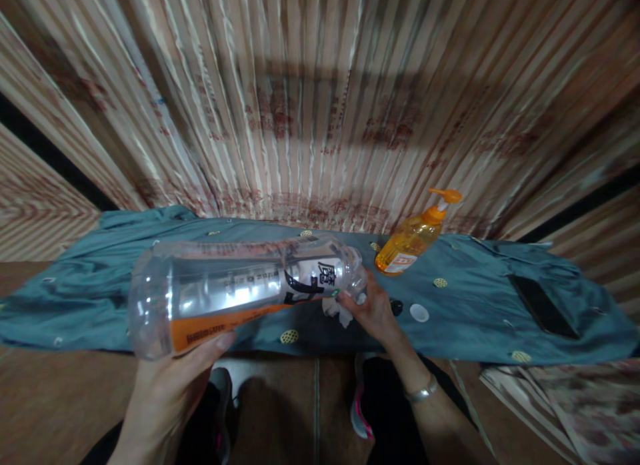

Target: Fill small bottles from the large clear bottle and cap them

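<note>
A large clear plastic bottle (225,278) with a silver and orange label lies sideways in the air between my hands. My left hand (185,365) supports its wide base from below, thumb along the label. At the narrow neck, my right hand (370,308) has its fingers closed round the bottle. A crumpled white tissue (340,311) shows just under the neck by my right fingers; whether the hand also holds it I cannot tell. Close to the right hand, a small black cap (396,307) and a white round disc (419,313) lie on the cloth.
Behind the right hand, an orange pump bottle (407,245) stands on the teal patterned cloth (465,318). A black phone (543,305) lies at the right. A pleated, printed curtain (320,118) rises along the back. My feet are on the tiled floor (280,411) below the front edge.
</note>
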`<state>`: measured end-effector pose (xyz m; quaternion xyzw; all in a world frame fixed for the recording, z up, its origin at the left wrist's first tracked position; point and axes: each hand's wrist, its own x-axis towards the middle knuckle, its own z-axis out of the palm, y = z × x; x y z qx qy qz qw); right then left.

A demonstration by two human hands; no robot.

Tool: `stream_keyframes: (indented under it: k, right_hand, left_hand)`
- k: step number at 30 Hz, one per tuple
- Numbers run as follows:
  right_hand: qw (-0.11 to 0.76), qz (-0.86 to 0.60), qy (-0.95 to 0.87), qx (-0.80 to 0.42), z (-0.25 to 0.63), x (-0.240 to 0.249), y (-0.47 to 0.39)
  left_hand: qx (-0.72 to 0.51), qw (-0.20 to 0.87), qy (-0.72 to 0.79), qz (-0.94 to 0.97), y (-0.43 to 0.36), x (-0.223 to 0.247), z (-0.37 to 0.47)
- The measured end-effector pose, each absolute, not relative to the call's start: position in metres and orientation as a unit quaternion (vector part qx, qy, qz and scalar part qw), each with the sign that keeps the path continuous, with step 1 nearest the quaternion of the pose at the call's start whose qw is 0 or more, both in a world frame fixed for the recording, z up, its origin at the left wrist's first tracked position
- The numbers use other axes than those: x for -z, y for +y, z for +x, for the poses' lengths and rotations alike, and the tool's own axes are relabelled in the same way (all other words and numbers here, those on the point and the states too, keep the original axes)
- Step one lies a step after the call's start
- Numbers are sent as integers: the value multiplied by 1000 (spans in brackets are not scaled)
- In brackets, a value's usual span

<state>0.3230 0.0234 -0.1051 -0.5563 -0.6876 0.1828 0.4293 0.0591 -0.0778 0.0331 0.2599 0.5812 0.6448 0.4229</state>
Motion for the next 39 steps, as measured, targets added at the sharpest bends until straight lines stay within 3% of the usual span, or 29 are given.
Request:
stream_keyframes:
  k: [39]
  right_hand:
    - [439, -552, -690, -164, 324, 110, 25]
  left_hand:
    - [-682, 408, 528, 298, -73, -26, 58]
